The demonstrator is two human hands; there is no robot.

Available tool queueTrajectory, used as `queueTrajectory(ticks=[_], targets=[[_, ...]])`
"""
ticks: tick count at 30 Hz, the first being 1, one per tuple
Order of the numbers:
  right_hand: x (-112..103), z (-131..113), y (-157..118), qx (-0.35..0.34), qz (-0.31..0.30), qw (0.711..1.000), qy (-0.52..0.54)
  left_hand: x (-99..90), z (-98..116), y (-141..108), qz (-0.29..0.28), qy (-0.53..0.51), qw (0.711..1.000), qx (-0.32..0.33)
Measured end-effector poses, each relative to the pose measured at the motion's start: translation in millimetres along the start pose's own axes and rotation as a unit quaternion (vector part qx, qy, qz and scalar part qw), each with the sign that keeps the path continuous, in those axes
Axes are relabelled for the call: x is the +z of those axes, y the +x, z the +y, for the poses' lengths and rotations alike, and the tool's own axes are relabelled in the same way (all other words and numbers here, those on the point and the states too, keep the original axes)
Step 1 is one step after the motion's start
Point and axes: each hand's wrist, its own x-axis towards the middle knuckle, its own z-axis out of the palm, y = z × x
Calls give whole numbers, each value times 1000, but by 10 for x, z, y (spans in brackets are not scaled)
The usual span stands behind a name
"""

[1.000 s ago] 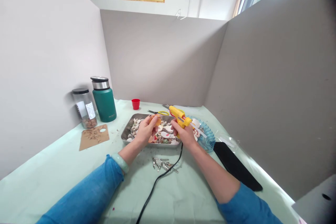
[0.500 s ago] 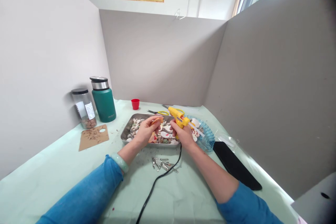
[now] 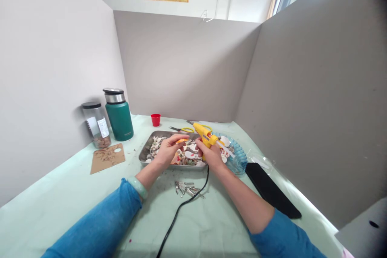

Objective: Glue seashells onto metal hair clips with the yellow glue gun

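Over a metal tray of shells and small stones, my left hand pinches a small orange piece, perhaps a shell. My right hand is wrapped round the handle of a yellow glue gun. The gun's nozzle points up and to the left, and a whitish glue stick sticks out of its back. Its black cord runs down across the table. A blue scalloped plate with shells is just right of my right hand.
Metal clips lie in front of the tray. Behind it are scissors and a red cup. At left stand a green bottle and a clear jar near brown cardboard. A black flat object lies right.
The orange piece has tilted in my left fingers and now looks flatter and thinner. My right hand and the glue gun have hardly moved.
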Motion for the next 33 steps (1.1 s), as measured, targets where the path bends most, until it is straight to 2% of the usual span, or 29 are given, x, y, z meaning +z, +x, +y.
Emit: queueTrajectory(ticks=[4,8,13,21,29,33], targets=[[-3,8,2,1,3,1000,2,15,16,-4,4,-1,1000,-22],[9,-30,-4,-7,28,1000,12,36,13,3,17,-20,997,-72],[32,-57,-6,-5,51,998,24,31,-33,23,26,-29,994,-99],[25,-38,-4,0,44,999,17,32,-58,65,50,-79,982,-162],[26,-76,-18,3,41,999,4,49,56,17,11,-102,975,-198],[31,-77,-20,4,43,999,2,45,59,19,17,-112,973,-202]])
